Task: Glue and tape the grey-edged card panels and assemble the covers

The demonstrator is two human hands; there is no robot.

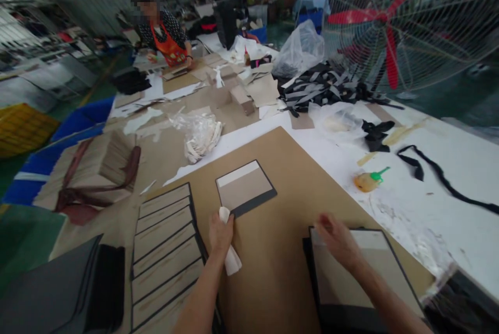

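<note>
My left hand [221, 232] is closed around a narrow white bundle [233, 261], which looks like folded cloth or stacked strips. It rests by the lower left corner of a beige panel [245, 187] with a dark border and a pale band along its far edge. My right hand [333, 238], blurred by motion, is over a stack of similar dark-edged panels [351, 284] at the lower right. Whether its fingers hold anything cannot be made out. Left of my left arm, several more beige panels [166, 251] lie overlapped in a row.
Brown board [268, 251] covers the work surface. Dark folded pieces [50, 287] and a strapped stack [105, 167] are at left. A glue bottle [366, 181], black strips [319, 87] and a large fan [384, 16] stand right. Across the table a person [166, 37] works.
</note>
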